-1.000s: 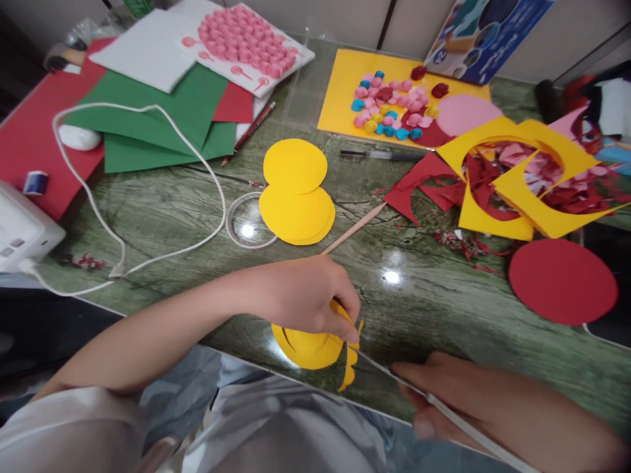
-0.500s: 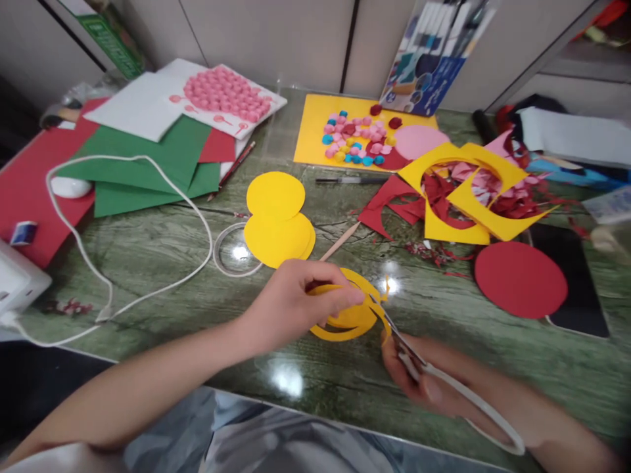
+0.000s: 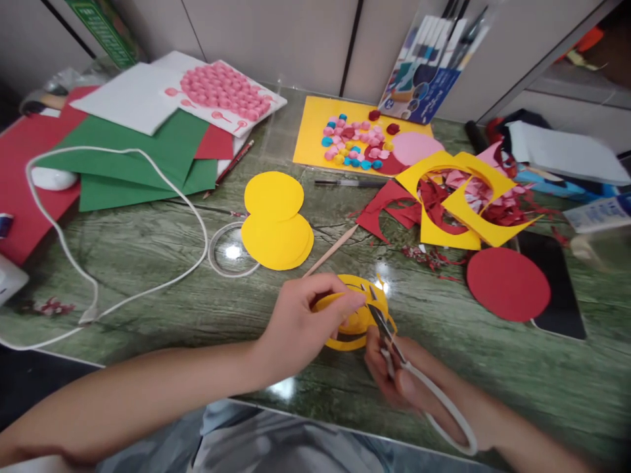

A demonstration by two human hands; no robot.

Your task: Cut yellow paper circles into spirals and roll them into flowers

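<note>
Compared with one second ago, you have brought the yellow paper [image 3: 359, 322] farther in from the front edge of the tabletop [image 3: 197, 315], and it sits more to your right. Your left hand [image 3: 303, 328] has its grip pinched on this paper. Your right hand [image 3: 428, 358] has its grip closed around the scissors [image 3: 390, 339], whose two tips now show apart at the paper; earlier the blades looked like one line. In my judgement, this means the cutting is in the middle, not finished, and the paper has better support over the surface.

For moving, green surface shows between the paper and the front edge, and on the right until the red oval [image 3: 509, 284]. The far side is tighter: the wooden stick [image 3: 332, 249] ends near your left hand, with the yellow ovals [image 3: 273, 236] beyond.
</note>
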